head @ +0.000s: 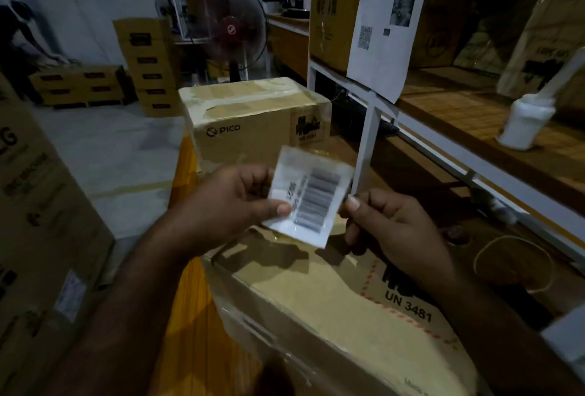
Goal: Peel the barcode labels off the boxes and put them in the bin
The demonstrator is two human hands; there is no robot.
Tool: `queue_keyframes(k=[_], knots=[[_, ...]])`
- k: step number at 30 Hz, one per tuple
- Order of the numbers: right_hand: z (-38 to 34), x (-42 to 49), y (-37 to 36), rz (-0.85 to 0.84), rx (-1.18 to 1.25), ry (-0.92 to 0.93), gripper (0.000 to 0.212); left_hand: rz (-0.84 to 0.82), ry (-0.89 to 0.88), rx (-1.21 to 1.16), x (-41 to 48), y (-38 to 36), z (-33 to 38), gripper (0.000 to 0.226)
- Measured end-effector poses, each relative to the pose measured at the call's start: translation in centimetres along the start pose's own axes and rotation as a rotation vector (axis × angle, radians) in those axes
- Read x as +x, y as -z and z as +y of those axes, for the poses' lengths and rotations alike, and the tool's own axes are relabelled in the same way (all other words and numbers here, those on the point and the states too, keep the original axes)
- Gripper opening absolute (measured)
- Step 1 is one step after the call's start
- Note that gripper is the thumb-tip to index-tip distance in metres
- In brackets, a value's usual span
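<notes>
Cardboard boxes crowd this dim storeroom, and the person stands over one of them, a tan cardboard box (332, 316) printed "UN 3481", lying on a yellow slatted surface (190, 300). Held in the air just above that box's far edge is a white rectangular barcode label (308, 197), tilted, with its bars facing up and stuck to no box. The left hand (234, 205) pinches the label's left edge, thumb on the printed face and curled fingers behind it. The right hand (389, 227) has its fingers curled too, thumb and forefinger nipping the label's right edge. Beyond the hands sits a second tan box marked "PICO" (253, 117), taped across its top, on the same yellow surface. To the right runs a white metal shelf rack (367, 123) with wooden boards; a white printed sheet (389, 25) with a QR code hangs from its upper level, and a white plastic bottle (525, 123) stands on the lower board. Close on the left rises a large brown carton (38, 221). Farther back are a black pedestal fan (235, 28) with a red hub, a stack of small yellow-brown cartons (152, 66), and another person (19, 34) bending over low boxes.
</notes>
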State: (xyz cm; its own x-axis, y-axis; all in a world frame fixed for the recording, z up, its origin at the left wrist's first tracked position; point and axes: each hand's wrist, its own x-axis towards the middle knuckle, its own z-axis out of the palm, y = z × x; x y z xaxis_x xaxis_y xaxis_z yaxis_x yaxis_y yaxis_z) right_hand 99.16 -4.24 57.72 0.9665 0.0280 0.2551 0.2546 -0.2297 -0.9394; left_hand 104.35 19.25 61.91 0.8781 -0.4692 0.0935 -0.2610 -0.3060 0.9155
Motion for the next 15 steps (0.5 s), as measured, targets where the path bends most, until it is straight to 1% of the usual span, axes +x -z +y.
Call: queue_keyframes(k=[3,5,7,9,11,13,15], knots=[[-0.1,0.0,-0.3,-0.033,-0.189,0.007,0.007,0.262,0.026,-0.188,0.9,-1.1,-0.6,0.021],[-0.1,-0.2,-0.5,-0.117,-0.376,0.030,0.006,0.387,0.075,-0.351,1.4,-2.5,-1.5,0.020],[0.1,-0.4,-0.8,-0.232,-0.574,0.089,0.008,0.462,0.091,-0.389,1.8,-3.6,-2.6,0.021],[0.1,-0.6,-1.1,-0.321,-0.641,0.131,0.010,0.515,0.077,-0.369,2.0,-3.9,-3.1,0.022],[-0.2,-0.2,-1.4,-0.361,-0.667,0.130,0.012,0.534,0.078,-0.372,2.2,-3.6,-3.6,0.021],[-0.7,1.0,-2.1,-0.381,-0.739,0.115,0.014,0.525,0.091,-0.366,2.4,-3.5,-3.8,0.019],[-1.1,2.6,-3.5,-0.362,-0.803,0.121,0.020,0.524,0.096,-0.360,2.5,-3.6,-3.9,0.019]])
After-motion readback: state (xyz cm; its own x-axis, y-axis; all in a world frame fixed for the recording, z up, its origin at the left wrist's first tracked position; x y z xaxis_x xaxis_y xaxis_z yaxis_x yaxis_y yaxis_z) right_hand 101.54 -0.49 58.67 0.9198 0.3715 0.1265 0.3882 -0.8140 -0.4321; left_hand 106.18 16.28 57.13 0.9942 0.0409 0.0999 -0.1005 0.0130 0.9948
